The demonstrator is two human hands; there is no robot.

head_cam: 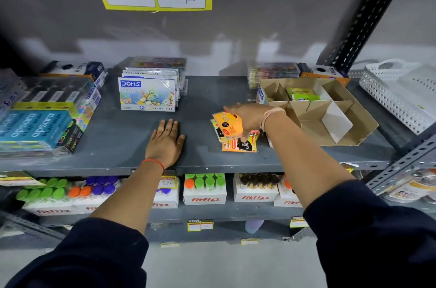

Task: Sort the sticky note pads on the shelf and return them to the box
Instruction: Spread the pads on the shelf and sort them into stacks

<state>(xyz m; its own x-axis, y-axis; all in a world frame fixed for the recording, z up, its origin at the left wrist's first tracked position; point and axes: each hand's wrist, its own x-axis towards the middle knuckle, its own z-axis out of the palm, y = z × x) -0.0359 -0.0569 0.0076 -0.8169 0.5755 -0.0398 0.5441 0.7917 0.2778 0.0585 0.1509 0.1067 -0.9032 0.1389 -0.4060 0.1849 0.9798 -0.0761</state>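
Viewing from the head camera, the only view: a grey metal shelf (122, 146) of stationery.

Item, right hand (247, 117): closed around an orange sticky note pad (227, 126), thumb on the near edge and fingers over the far side, the pad tilted and raised off the pile.

Item, remaining sticky note pads (238, 144): a small loose heap lying on the shelf under that hand, wrapped in printed sleeves.

Item, left hand (165, 143): empty, spread flat, palm down on bare shelf, well apart from the pads.

Item, cardboard box (349, 122): open, with dividers, just right of the heap; one green pad (302, 94) already lies in a rear compartment.

Item, DOMS oil pastels packs (148, 96): stacked behind, not part of the job.

Handling, as judged: pads are light, fairly stiff blocks; glossy wrap may slip, so pinching opposite edges suits best.
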